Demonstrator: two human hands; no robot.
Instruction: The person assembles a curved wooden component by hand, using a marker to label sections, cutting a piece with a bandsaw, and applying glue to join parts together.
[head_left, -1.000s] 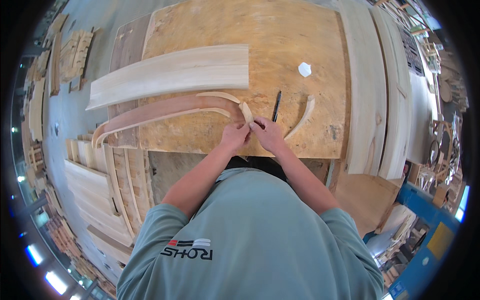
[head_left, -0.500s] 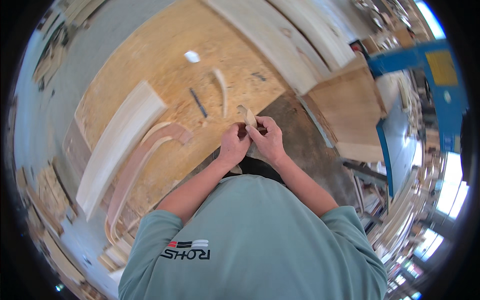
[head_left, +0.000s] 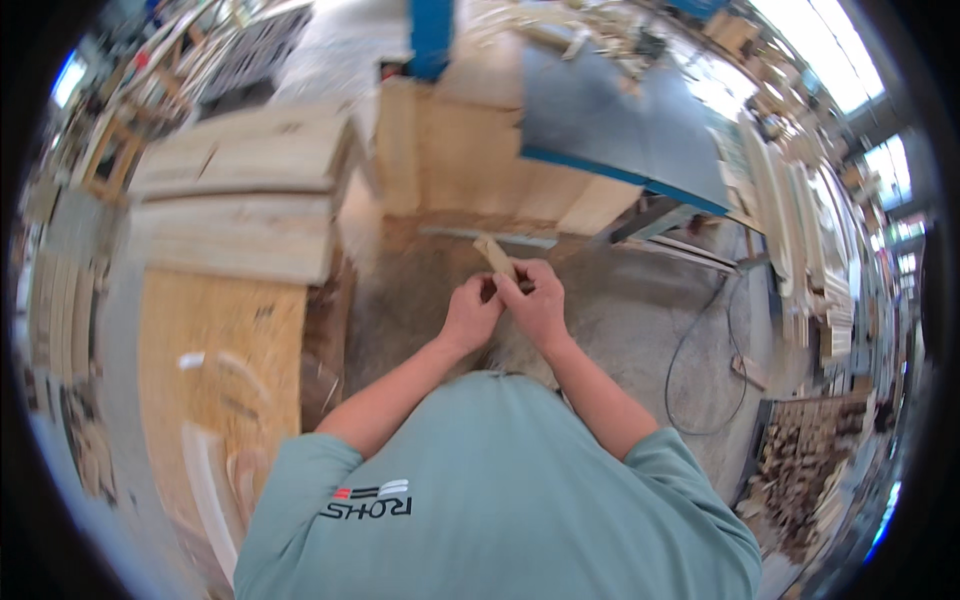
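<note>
Frame centre: both hands meet over the concrete floor (head_left: pixel 640 330), well clear of any surface. Left hand (head_left: pixel 472 312) is curled shut, fingers pinched on the lower end of a small pale wood piece (head_left: pixel 494 255). Right hand (head_left: pixel 538 300) is also closed around it, thumb on top. The piece sticks up and away from the fingertips, tilted toward upper left.

Progress, judged: the piece is picked up and in hand; nothing shows it fitted, cut or set down yet.

Left of frame: chipboard surface (head_left: pixel 215 340) with curved wood strips (head_left: pixel 205 480). Upper left: stacked planks (head_left: pixel 240 190). Right: black cable (head_left: pixel 700 350) on floor.
</note>
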